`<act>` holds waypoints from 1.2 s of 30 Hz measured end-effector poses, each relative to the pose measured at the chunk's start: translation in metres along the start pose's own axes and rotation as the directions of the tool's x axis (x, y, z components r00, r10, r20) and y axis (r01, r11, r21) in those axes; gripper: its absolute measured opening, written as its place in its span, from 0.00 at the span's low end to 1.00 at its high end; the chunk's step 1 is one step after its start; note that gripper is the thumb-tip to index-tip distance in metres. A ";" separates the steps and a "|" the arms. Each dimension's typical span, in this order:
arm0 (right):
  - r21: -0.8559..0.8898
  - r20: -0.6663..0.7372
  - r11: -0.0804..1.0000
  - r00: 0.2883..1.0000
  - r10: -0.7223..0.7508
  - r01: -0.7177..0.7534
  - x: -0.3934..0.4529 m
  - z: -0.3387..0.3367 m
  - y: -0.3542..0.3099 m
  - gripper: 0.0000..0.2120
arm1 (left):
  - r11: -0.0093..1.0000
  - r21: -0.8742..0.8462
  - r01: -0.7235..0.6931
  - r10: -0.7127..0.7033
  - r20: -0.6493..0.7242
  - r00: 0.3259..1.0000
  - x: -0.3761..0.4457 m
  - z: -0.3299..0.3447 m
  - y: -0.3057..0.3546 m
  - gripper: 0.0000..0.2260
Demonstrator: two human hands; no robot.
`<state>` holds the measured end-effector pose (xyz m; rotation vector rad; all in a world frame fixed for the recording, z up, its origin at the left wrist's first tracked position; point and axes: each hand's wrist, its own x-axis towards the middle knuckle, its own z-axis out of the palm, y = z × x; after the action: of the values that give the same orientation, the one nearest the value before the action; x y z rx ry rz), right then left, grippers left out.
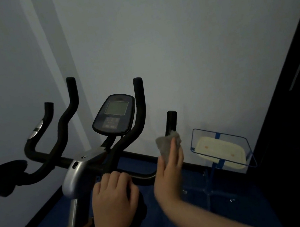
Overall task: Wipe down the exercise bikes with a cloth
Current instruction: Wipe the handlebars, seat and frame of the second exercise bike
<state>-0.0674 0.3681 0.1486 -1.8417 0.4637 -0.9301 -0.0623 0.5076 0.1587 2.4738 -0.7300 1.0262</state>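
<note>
Exercise bike [80, 175] stands in the room corner, its console [114, 115] facing the camera. Left hand [113, 195] grips the black handlebar [141, 177] near the stem, fingers curled over it. Right hand [171, 172] holds a grey cloth [166, 144] around the right outer grip [171, 122], fingers extended along the cloth.

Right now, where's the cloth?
In the head view, the grey cloth is right of centre, held by the right hand against the bike's outer right handlebar grip, left of the blue-framed rack.
</note>
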 end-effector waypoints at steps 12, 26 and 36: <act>0.096 0.021 0.986 0.991 0.131 -0.133 0.001 0.000 -0.008 0.30 | 1.000 0.005 0.013 -0.013 -0.017 1.000 -0.002 0.005 -0.002 0.05; -0.241 0.586 0.745 0.705 -0.400 0.622 0.001 -0.041 0.028 0.25 | 0.884 0.030 0.466 -0.454 -0.178 0.873 -0.013 0.008 0.005 0.04; -0.102 0.964 0.360 0.181 -0.193 0.927 0.055 -0.021 -0.010 0.28 | 0.472 -0.234 0.850 -0.881 -0.153 0.448 -0.019 0.011 0.015 0.18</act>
<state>-0.0494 0.3235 0.1836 -3.0669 -0.9037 -0.0716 -0.0766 0.4964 0.1397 2.0443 0.5698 0.7774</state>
